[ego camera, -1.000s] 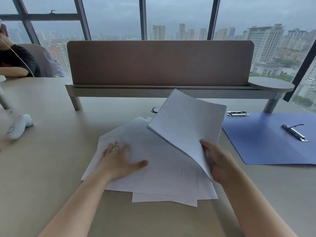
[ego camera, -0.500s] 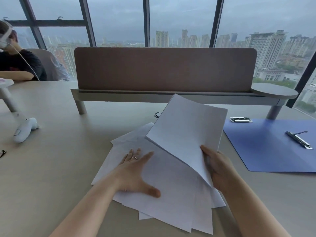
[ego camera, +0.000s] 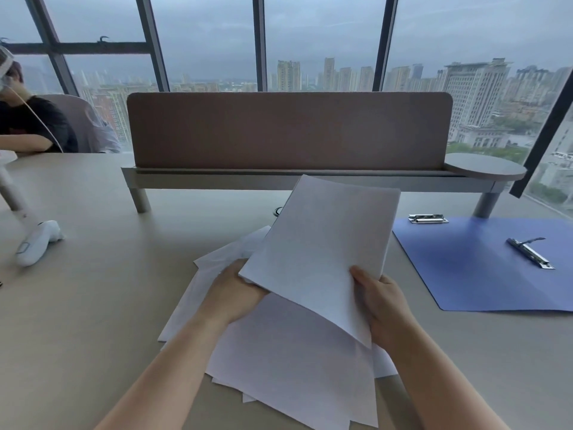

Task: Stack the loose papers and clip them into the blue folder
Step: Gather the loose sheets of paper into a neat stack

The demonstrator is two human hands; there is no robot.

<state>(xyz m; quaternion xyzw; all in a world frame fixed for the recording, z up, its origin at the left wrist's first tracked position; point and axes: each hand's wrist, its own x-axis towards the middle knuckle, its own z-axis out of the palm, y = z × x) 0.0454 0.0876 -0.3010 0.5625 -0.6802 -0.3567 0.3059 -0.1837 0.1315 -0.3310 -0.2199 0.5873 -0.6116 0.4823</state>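
1. Held sheaf of papers, lifted and tilted over loose sheets fanned on desk.
2. Right hand pinches its near edge; left hand under left corner, grip hidden.
3. Light, floppy, slippery: hold opposite edges.
4. Blue folder open at right, clip raised.

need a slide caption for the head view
Both hands, left and right, lift a paper stack above loose sheets; the blue folder lies open alongside.

Head view: worn on the person's head, close above the beige desk
Facing: forward and down, toward the tall grey-framed windows
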